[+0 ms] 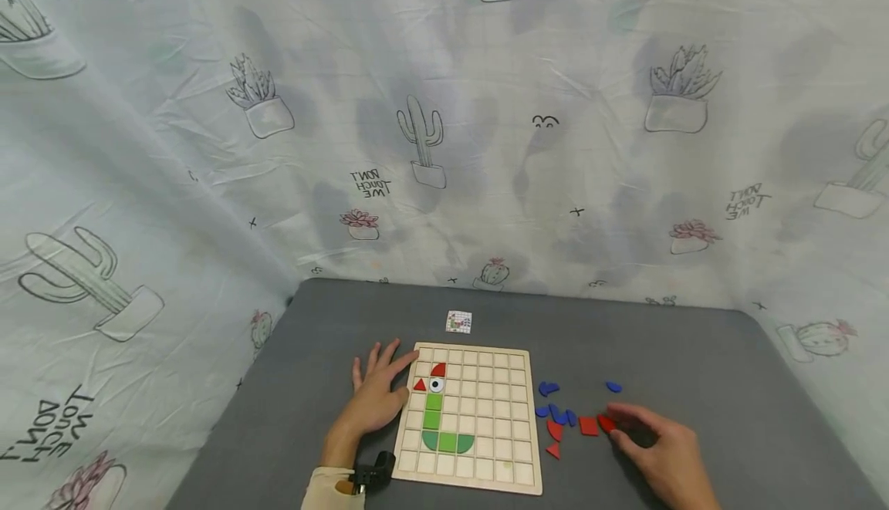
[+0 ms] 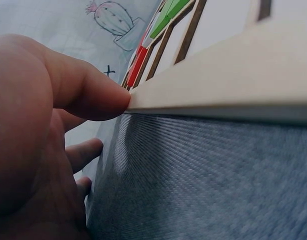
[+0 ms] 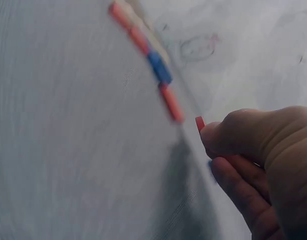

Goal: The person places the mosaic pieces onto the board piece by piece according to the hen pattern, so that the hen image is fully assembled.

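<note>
Head view alone pairs left hand [image 1: 377,398], spread against the board [image 1: 479,413], with right hand [image 1: 665,448] pinching 1 red piece [image 1: 606,423].

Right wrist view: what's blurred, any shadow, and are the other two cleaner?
Right wrist: far red and blue pieces blurred, right hand sharper, soft dark shadow on the table; left wrist: cleaner, table's ribbed texture visible beside the board; head: cleaner too, board squares distinct, card too small to make out.
</note>
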The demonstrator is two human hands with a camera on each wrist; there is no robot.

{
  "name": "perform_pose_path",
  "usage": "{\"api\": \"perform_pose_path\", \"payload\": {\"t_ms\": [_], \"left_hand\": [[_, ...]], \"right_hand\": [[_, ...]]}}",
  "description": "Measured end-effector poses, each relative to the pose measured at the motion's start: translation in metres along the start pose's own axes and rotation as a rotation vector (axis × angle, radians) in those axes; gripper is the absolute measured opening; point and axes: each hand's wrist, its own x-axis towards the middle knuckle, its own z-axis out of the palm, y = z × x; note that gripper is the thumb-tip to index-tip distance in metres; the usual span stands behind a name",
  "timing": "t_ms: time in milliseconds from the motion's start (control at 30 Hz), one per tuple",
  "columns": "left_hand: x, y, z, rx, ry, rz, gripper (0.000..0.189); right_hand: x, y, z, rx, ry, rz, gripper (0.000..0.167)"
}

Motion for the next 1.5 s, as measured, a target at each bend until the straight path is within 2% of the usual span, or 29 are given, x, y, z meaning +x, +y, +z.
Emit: {"api": "perform_pose_path", "payload": {"t_ms": [133,300,500,800,1000,1167,1267,1500], "left_hand": [[0.001,0.0,0.001,0.002,0.01,0.007,0.066],[0.001,0.001,0.0,0.007,0.007,0.001,0.066],[0.0,0.001,0.0,0.007,0.004,-0.006,0.066],[0.0,0.002,0.0,0.0,0.002,-0.004,0.066],[-0.001,0.002,0.001,0.003,-0.001,-0.001,0.065],[-0.001,0.002,0.001,0.0,0.001,-0.003,0.065],[-0.001,0.002,0.001,0.001,0.001,-0.005,0.065],[-0.001,0.001,0.002,0.013,0.002,-0.004,0.065]], "right_hand": [[-0.001,-0.015,-0.005,-0.003,-0.021,0.012,0.039],[0.001,-0.038,-0.001,0.088,-0.028,-0.033,0.038],[0.004,-0.056,0.017,0.251,-0.067,-0.127,0.038],[0.009,-0.082,0.051,0.383,-0.146,-0.217,0.035],[0.013,-0.099,0.07,0.42,-0.249,-0.199,0.029],[0.016,-0.114,0.084,0.456,-0.337,-0.152,0.028],[0.016,-0.121,0.094,0.462,-0.368,-0.145,0.028],[0.02,-0.128,0.114,0.501,-0.39,-0.185,0.027]]}}
